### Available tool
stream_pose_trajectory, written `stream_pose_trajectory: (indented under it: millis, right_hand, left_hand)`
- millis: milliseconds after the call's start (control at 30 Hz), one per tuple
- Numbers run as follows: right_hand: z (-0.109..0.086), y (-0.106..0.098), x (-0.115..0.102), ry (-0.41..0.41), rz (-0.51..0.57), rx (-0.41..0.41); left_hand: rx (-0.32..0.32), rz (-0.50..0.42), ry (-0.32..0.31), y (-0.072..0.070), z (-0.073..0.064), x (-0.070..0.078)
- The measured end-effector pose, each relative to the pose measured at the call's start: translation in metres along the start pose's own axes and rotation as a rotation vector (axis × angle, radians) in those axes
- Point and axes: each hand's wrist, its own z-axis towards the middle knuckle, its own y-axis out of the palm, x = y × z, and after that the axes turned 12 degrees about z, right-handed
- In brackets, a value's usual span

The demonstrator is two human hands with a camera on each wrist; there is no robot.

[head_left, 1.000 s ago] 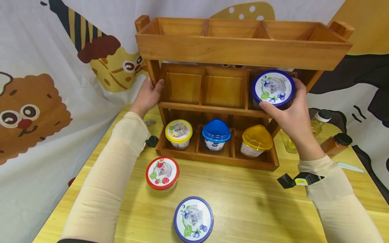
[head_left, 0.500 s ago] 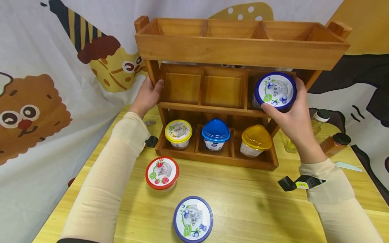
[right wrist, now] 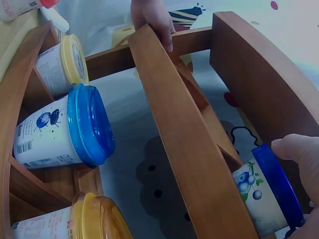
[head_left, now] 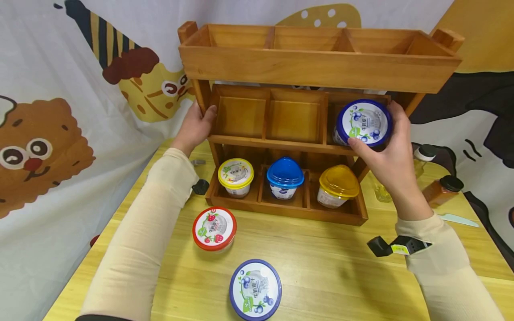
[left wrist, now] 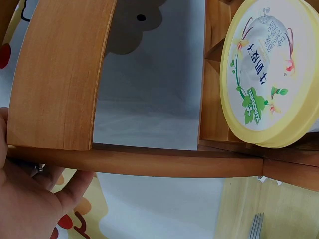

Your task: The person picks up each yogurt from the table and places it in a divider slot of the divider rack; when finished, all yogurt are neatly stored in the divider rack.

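Observation:
My right hand [head_left: 395, 160] holds a tub with a dark blue lid and blueberry pictures [head_left: 364, 122] by its rim, in the right compartment of the rack's middle shelf. In the right wrist view that blueberry tub [right wrist: 261, 199] sits low behind the shelf's front board, the thumb on its lid. My left hand [head_left: 195, 125] grips the left side of the three-tier wooden rack [head_left: 321, 69] at the middle shelf; its fingers are partly behind the wood. On the bottom shelf stand a yellow-lidded tub [head_left: 236, 174], a blue-lidded cup [head_left: 285, 174] and an amber-lidded cup [head_left: 339, 183].
A red-lidded strawberry tub [head_left: 214, 228] and a second blueberry tub [head_left: 255, 290] stand on the table [head_left: 321, 267] before the rack. To the right are a dark-capped jar [head_left: 443, 189], a bottle [head_left: 423, 158] and a pale knife [head_left: 459, 220]. A fork [left wrist: 256, 226] lies left of the rack.
The blueberry tub in my right hand has shifted slightly right and down in its compartment, its lid turning a little. My left hand has stayed on the rack.

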Motion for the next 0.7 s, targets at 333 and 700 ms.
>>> stream_pose_trajectory:
  millis: [333, 700]
  right_hand:
    - [-0.01, -0.004, -0.009, -0.144, 0.036, 0.073]
    - [-0.042, 0.003, -0.039, -0.346, 0.171, -0.053]
  left_hand:
    - [-0.005, 0.009, -0.008, 0.001, 0.0, 0.0]
    - [0.013, 0.023, 0.002, 0.001, 0.001, 0.0]
